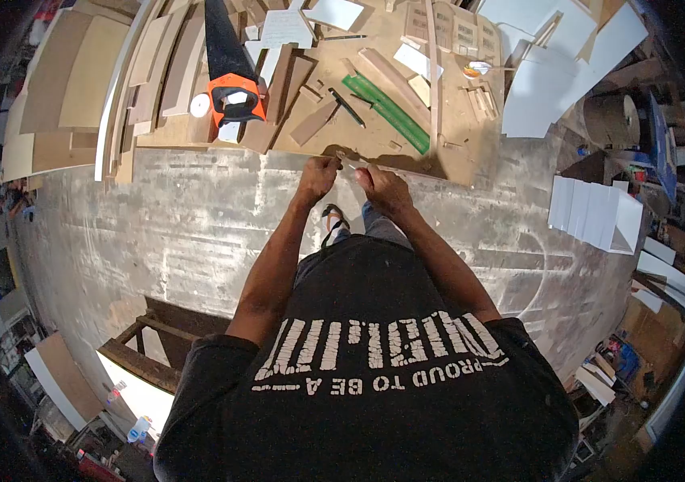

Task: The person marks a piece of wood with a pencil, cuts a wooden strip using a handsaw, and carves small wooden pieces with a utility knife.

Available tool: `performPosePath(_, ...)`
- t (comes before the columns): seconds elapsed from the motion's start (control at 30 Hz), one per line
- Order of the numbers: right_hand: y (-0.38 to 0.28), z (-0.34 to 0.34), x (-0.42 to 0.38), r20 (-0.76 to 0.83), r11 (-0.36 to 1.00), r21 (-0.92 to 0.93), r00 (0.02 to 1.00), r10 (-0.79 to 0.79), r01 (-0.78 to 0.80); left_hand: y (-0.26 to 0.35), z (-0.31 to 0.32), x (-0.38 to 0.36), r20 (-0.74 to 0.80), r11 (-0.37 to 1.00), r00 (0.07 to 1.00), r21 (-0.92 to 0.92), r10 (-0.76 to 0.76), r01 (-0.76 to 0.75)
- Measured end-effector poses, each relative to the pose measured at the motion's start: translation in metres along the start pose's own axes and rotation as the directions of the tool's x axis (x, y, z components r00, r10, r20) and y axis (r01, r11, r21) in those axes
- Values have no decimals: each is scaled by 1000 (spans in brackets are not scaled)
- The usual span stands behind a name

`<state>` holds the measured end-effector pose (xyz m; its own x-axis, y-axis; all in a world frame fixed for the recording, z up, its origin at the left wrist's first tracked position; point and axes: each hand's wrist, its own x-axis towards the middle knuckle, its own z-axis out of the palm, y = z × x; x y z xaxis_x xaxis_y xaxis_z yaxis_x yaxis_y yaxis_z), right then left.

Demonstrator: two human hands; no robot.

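My left hand is closed in a pinch just off the front edge of the workbench. Close beside it, my right hand is also closed, with a small gap between the two. A thin, pale bit shows at the fingertips of my right hand, too small to name. What the left fingers hold, if anything, is hidden. Beyond the hands, a dark pen or pencil and a long green ruler-like strip lie on the bench. A handsaw with an orange and black handle rests to the left.
Wooden strips and small offcuts are scattered over the bench. Boards are stacked at its left, white sheets at its right. A folded white panel stands on the right; a dark wooden frame is behind on the left.
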<state>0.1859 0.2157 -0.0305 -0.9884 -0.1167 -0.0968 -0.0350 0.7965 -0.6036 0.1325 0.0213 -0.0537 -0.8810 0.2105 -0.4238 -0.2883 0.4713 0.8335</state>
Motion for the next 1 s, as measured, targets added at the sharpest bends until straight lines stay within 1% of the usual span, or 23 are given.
performPosePath(0.03, 1, 1, 1, -8, 1000, -21, 1000, -6, 6, 1, 0, 0, 13, 1000, 1000, 7, -20, 20)
performPosePath(0.13, 9, 9, 5, -21, 998, -44, 998, -51, 50, -1, 0, -1, 6, 1000, 1000, -28, 14, -14)
performPosePath(0.23, 12, 7, 6, -26, 993, -26, 993, -119, 118, 1, 0, -1, -1, 1000, 1000, -11, 15, -15)
performPosePath(0.33, 8, 0, 6, 19, 998, 32, 998, -54, 53, -4, 0, 2, -4, 995, 995, -4, 104, -104)
performPosePath(0.43, 5, -2, 7, 49, 999, 13, 998, -36, 35, -2, -1, 3, 13, 999, 999, 10, 51, -51)
performPosePath(0.53, 0, -9, 9, 127, 1000, 4, 992, 1, -2, -2, -2, 4, 2, 995, 996, 32, 89, -89)
performPosePath(0.63, -11, -12, 11, 187, 993, -97, 978, 90, -73, 0, -1, 4, -11, 998, 998, 23, 67, -66)
performPosePath(0.73, -13, -3, 10, 177, 982, -162, 976, 128, -100, -17, 7, 15, -68, 983, 981, -9, 180, -181)
performPosePath(0.77, -12, -1, 11, 179, 982, -158, 975, 132, -104, -23, 8, 16, -65, 987, 985, 9, 161, -161)
performPosePath(0.83, -15, -1, 10, 186, 982, -148, 972, 142, -115, -6, 1, 7, -56, 992, 992, 44, 117, -115)
performPosePath(0.93, -16, 0, 11, 200, 976, -170, 966, 166, -133, -10, 5, 8, -122, 975, 968, 75, 219, -211)
performPosePath(1.0, -15, 1, 10, 150, 977, -199, 982, 111, -80, -34, 14, 20, -123, 952, 946, 102, 299, -288)
